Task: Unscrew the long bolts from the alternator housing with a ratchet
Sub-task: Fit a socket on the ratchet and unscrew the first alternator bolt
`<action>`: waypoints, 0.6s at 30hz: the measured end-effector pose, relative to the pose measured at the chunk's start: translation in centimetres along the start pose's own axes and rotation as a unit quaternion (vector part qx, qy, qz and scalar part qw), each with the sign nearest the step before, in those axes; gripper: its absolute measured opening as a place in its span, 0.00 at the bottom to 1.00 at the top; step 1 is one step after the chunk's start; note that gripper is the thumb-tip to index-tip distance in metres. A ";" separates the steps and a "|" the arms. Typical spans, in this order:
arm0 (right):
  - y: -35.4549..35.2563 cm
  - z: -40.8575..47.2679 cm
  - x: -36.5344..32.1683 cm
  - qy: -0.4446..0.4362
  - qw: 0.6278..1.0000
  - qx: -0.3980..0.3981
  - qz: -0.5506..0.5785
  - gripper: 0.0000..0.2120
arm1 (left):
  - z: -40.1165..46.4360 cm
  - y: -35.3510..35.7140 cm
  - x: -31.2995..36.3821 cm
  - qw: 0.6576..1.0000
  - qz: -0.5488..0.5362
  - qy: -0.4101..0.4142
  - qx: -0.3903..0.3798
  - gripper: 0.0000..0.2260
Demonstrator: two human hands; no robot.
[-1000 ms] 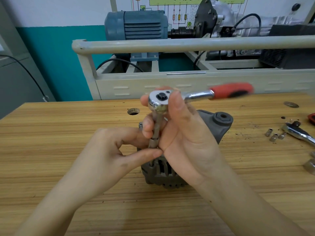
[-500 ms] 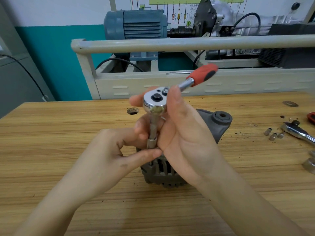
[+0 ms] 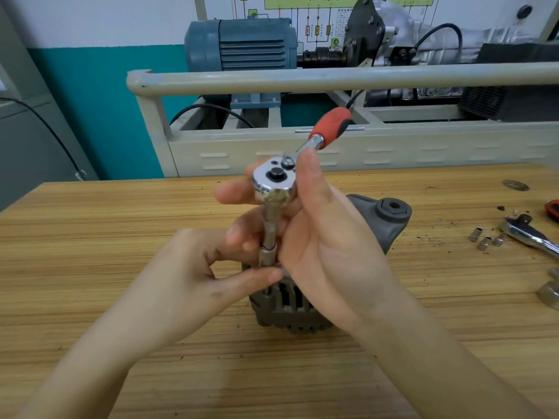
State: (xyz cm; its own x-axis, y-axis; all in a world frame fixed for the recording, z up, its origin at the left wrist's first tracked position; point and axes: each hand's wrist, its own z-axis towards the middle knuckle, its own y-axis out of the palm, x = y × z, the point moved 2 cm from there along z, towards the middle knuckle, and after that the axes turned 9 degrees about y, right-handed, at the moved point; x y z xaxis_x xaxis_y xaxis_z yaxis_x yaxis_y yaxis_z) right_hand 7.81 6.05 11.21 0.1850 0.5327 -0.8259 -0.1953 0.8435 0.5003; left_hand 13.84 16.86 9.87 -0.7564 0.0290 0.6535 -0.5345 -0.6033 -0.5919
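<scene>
Right hand (image 3: 320, 237) wraps the ratchet (image 3: 273, 179) head above the alternator housing (image 3: 384, 225) on the table (image 3: 90, 237), left hand (image 3: 184, 276) pinches the socket (image 3: 267, 255); heavy, stiff casting, probably steadier gripped by its body.

Head camera—looking forward and down (wide-angle), close over the wooden bench (image 3: 121, 237).

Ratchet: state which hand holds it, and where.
The right hand grips the ratchet around its head; the left hand pinches the socket below.
</scene>
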 end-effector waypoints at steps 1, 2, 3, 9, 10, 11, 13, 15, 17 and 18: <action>0.0 0.0 0.0 -0.004 1.000 0.003 0.004 0.14 | 0.0 0.1 0.0 1.000 0.010 0.003 0.005 0.12; 0.0 0.0 0.0 -0.011 1.000 0.008 0.008 0.13 | 0.1 0.1 0.0 1.000 0.022 0.007 0.011 0.13; 0.0 -0.1 0.0 -0.022 1.000 0.014 0.013 0.12 | 0.1 0.2 0.0 0.999 0.032 0.008 0.018 0.14; -0.3 -0.3 -0.1 -0.049 0.997 0.032 0.042 0.11 | 0.0 0.3 0.1 0.998 0.031 -0.011 0.046 0.12; -0.3 -0.2 -0.1 -0.041 0.998 0.029 0.036 0.12 | 0.1 0.3 0.1 0.999 0.023 -0.011 0.043 0.12; -0.3 -0.1 0.0 -0.032 0.998 0.027 0.036 0.13 | 0.1 0.2 0.1 0.999 0.015 -0.011 0.038 0.12; -0.4 0.1 0.1 -0.021 0.998 0.023 0.046 0.16 | 0.1 0.2 0.2 0.999 -0.006 -0.017 0.027 0.12; -0.4 0.2 0.1 -0.015 0.999 0.017 0.049 0.16 | 0.2 0.1 0.2 1.000 -0.011 -0.015 0.023 0.12; -0.3 0.2 0.2 -0.017 0.999 0.017 0.042 0.16 | 0.2 0.2 0.2 1.000 -0.003 -0.011 0.025 0.13; -0.3 0.2 0.2 -0.021 0.999 0.020 0.036 0.17 | 0.2 0.2 0.2 0.999 0.002 -0.012 0.032 0.13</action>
State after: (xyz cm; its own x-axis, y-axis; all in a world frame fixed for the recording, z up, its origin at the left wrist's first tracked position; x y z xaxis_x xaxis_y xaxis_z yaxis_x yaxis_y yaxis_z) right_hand 8.08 5.90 10.97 0.2126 0.5937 -0.7761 -0.1707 0.8046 0.5688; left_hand 13.70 16.62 9.98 -0.7488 0.0073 0.6627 -0.5057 -0.6526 -0.5643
